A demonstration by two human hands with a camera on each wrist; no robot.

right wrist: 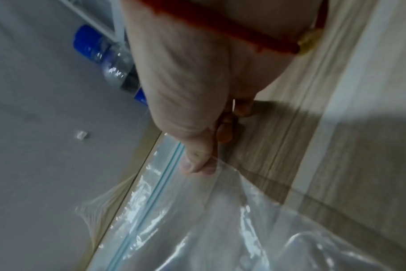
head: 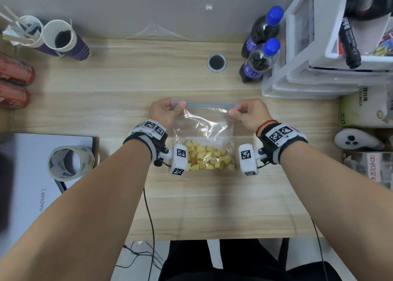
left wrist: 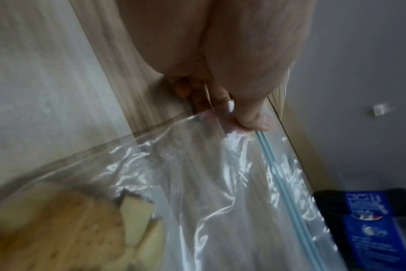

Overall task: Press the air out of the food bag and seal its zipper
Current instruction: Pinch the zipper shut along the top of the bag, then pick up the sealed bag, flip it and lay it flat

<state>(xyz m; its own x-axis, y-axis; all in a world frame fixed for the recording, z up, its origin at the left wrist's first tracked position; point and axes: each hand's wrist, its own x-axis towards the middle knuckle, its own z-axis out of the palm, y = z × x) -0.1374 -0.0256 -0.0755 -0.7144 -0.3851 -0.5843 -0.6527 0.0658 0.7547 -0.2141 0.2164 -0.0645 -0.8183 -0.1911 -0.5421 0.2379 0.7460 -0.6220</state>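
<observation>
The food bag point(head: 204, 131) lies flat on the worktop point(head: 119, 85), yellow food cubes point(head: 207, 158) gathered at its near end. The left hand point(head: 163, 111) pinches the left end of the blue zipper point(head: 210, 105), and the right hand point(head: 249, 112) pinches the right end, stretching it taut between them.

place: office desk — laptop point(head: 40, 174) | tape roll point(head: 71, 163) | storage drawers point(head: 319, 68)
</observation>
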